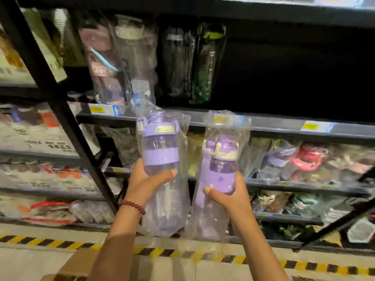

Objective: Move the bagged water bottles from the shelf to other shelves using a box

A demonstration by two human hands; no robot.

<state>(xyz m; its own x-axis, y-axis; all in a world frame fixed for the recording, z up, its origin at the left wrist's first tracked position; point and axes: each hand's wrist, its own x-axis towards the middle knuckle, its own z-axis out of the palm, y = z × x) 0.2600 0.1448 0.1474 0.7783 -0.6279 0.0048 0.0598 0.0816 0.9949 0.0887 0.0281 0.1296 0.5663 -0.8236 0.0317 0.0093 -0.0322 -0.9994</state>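
Observation:
I hold two purple water bottles in clear plastic bags, upright, in front of the shelves. My left hand (146,180) grips the taller bagged bottle (161,151) around its middle; a dark red bead bracelet is on that wrist. My right hand (229,192) grips the smaller bagged bottle (222,165) with a purple strap. Both bottle tops reach the front edge of a grey shelf (284,128). The shelf space above that edge at right is dark. A cardboard box (81,264) lies open on the floor below my left arm.
More bagged bottles (129,57) stand on the upper shelf at left. Lower shelves hold many bagged items (308,159). A black diagonal brace (67,126) crosses the left rack. Yellow-black hazard tape (304,264) runs along the floor.

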